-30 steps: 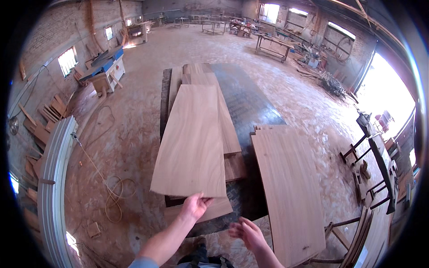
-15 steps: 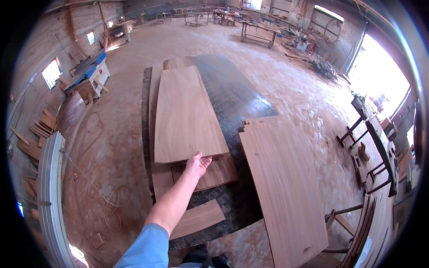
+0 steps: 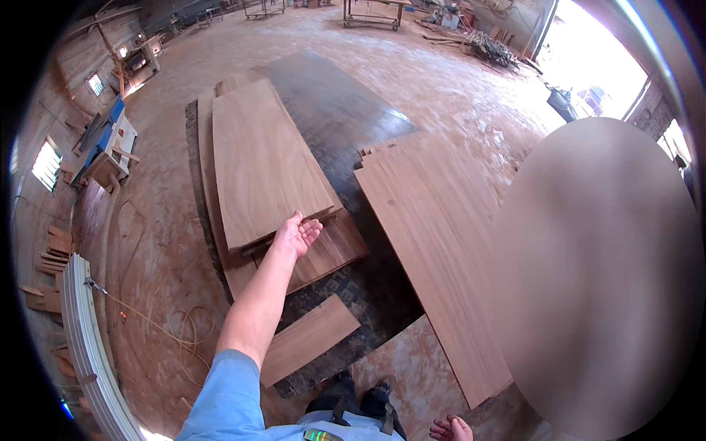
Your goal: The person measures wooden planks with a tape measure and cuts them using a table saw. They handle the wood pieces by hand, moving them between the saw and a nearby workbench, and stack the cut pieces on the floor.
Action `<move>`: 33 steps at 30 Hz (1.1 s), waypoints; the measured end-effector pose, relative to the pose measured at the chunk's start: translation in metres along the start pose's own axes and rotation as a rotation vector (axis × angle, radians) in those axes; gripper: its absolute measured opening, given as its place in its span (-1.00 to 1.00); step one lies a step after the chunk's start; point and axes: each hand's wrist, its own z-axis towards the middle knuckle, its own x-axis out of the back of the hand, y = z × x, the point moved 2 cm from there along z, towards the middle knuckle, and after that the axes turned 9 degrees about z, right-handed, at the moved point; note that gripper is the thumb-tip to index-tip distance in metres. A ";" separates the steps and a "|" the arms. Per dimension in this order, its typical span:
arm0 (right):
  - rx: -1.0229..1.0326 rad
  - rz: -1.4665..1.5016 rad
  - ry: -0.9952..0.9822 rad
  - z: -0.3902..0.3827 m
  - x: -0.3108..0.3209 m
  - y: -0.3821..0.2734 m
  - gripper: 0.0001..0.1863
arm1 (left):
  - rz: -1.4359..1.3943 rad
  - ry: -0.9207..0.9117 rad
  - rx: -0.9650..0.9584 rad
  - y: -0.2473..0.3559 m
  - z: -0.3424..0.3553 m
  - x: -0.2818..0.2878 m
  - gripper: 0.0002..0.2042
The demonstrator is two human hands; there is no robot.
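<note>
Left grip, loosely curled, at wooden board

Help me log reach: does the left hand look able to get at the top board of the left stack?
Probably yes: the left hand is loosely open right at the near edge of the top board, and nothing visible lies between them.

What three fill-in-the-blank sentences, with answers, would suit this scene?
The ____ hand is at the near end of the left-hand top board.
The sleeve is light ____.
A large bright opening is at the picture's upper ____.
Answers: left; blue; right.
</note>
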 end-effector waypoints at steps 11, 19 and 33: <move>-0.034 0.065 0.092 -0.014 0.050 0.049 -0.63 | 0.725 -0.198 -0.366 -0.016 -0.069 -0.040 -0.79; 0.023 -0.208 0.037 -0.013 0.065 0.067 -0.75 | 0.852 -0.044 -0.319 -0.100 -0.156 0.043 -0.82; 0.429 -0.096 0.339 -0.092 0.322 0.179 -0.65 | 1.270 -0.579 -0.142 -0.391 -0.387 -0.087 -0.73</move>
